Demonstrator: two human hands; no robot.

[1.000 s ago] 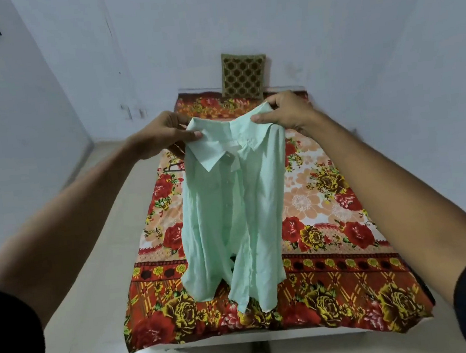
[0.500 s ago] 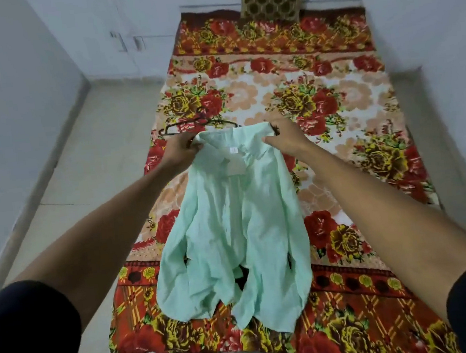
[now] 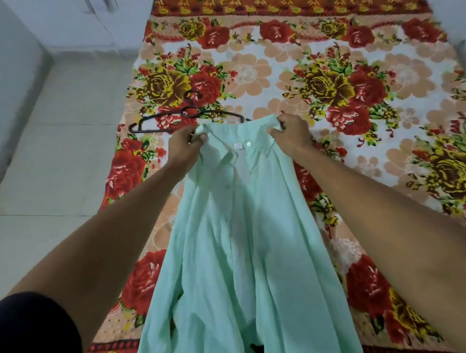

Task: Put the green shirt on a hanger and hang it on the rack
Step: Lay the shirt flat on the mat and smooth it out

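A person is holding a green shirt [image 3: 240, 233] by its shoulders over a bed [image 3: 360, 82] covered in a red and yellow floral spread. The left hand [image 3: 187, 145] is pinching the fabric at the left end of the collar, fingers curled round a bunch of cloth; the right hand [image 3: 289, 134] is gripping the right end the same way. The two hands are apart, with the open collar stretched between them. The shirt is hanging from that far edge and trailing toward the near end of the bed, its body falling in loose folds and its hem running out of view at the bottom of the frame.

A dark hanger [image 3: 188, 117] is lying flat on the spread just beyond the collar, its hook pointing away; its right arm is partly hidden behind the shirt's top edge. The rack is not in view.

The shirt looks thin, light and limp, likely to sag and slide wherever it is not held, so the shoulder seams beside the collar seem the soundest places to grip while the hanger goes in. The hanger appears slim and rigid, easy to lift by its hook or neck with one hand, though that would leave the shirt to the other hand alone. No containers are showing in the scene.
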